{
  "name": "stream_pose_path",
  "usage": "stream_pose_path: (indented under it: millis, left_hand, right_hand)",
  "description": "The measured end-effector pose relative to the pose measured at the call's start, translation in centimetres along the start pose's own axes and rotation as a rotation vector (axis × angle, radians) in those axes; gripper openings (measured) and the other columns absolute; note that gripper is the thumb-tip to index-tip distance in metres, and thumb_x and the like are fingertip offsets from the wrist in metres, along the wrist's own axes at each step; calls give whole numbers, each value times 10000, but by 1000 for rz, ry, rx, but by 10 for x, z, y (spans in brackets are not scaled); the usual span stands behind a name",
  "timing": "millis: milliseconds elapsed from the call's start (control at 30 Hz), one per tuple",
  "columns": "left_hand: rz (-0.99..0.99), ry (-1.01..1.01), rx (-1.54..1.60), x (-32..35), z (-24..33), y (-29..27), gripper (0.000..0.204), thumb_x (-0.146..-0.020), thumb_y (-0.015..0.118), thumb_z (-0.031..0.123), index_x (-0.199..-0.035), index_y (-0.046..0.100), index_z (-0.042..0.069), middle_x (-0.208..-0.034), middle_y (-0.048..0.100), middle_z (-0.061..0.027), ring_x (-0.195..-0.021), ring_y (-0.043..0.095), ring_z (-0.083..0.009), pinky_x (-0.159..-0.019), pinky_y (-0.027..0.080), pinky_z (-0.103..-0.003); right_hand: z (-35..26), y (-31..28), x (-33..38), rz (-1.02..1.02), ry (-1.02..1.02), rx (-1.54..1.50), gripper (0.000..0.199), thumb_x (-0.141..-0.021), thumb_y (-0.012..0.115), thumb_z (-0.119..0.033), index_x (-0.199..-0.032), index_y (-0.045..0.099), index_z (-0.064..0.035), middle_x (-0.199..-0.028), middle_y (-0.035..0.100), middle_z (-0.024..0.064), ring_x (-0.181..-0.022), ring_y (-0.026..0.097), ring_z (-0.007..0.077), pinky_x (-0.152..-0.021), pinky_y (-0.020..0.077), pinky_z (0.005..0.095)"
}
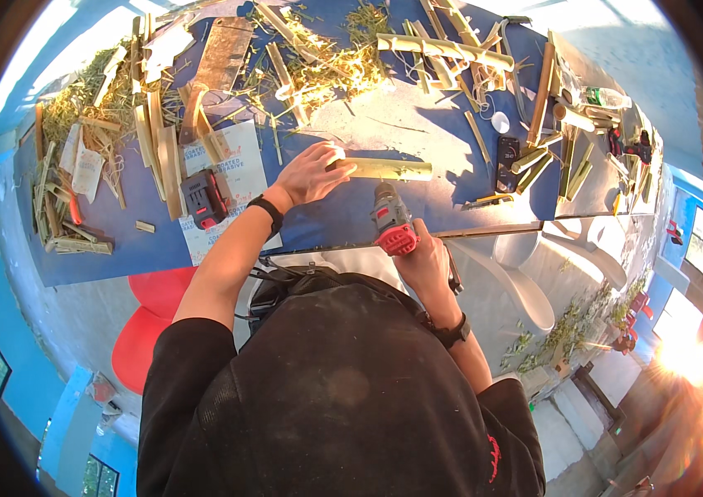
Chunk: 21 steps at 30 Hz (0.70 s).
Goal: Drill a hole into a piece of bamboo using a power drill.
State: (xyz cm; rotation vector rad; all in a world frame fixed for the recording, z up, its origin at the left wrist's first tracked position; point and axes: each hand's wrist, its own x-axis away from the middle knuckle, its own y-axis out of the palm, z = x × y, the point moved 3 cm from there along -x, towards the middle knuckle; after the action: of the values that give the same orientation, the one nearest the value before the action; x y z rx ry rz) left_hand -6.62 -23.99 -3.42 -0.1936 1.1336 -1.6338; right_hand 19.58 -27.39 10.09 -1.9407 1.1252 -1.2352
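Note:
My left hand (308, 172) is closed round the left end of a pale green bamboo tube (389, 170), which lies sideways near the table's front edge. In my right hand (426, 263) is a grey and red cordless drill (388, 217), gripped by its handle. The drill's nose points away from me and is just below the tube's right half; I cannot make out a bit or whether it touches the bamboo. Left of my left forearm, a black and red battery pack (205, 199) rests on printed abrasive paper sheets (245, 157).
Split bamboo strips (169, 166) and shavings (335, 70) cover much of the blue table (140, 248). A longer bamboo pole (447, 51) lies at the back. To the right are a black phone (506, 161) and a plastic bottle (606, 98). A red chair (143, 344) stands below left, white chairs (509, 273) below right.

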Motion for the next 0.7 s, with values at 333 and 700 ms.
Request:
stream_pose_path:
  millis: [333,700]
  left_hand:
    - [12,7,5,1,0,0,452,-875,845,189,-1297,681,200,-1143,609,-96,-1139,633,-362,-991,556,-453]
    - [7,12,10,0,0,0,434,-872,849,187,-1274,685,189,-1150,603,-88,-1128,638,-350,-986,559,-450]
  right_hand:
    - [1,0,-2,2,14,16,273,-862,751,-184,-1005,555,-58,-717,687,253,-718,676,498,-639,504,577]
    - [-2,0,-3,19,-10,13,279,-858,761,-192,-1006,569,-54,-717,690,251,-720,681,495,-640,506,577]
